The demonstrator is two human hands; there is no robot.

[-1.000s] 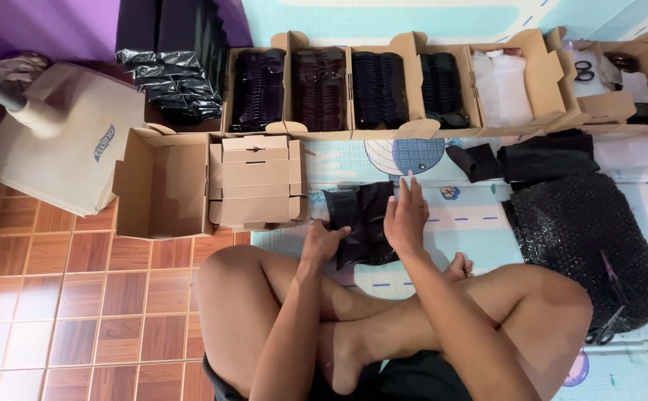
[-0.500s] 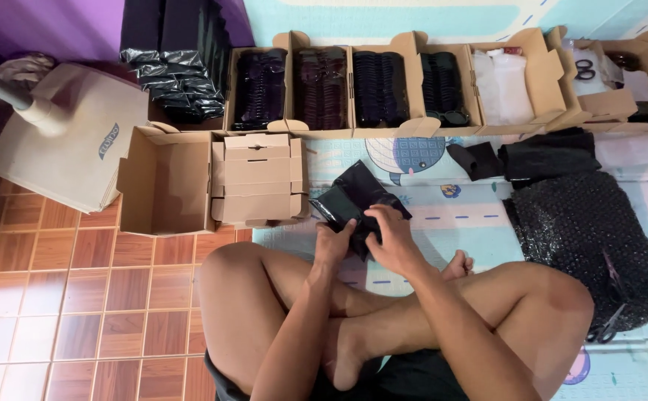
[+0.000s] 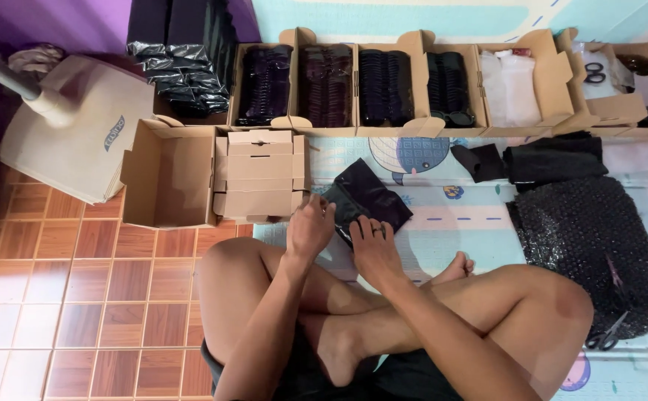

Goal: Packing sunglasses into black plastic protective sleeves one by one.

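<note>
Near the centre of the frame the left hand and right hand both grip the near edge of a black pouch on the play mat, with stacked flat cardboard boxes just left and a row of open cartons across the top.

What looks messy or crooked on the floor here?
Mostly it is tidy: the row of cardboard boxes stands straight. The black pouch under the left hand and right hand lies tilted on the mat. Scissors lie half on the black bubble wrap.
</note>
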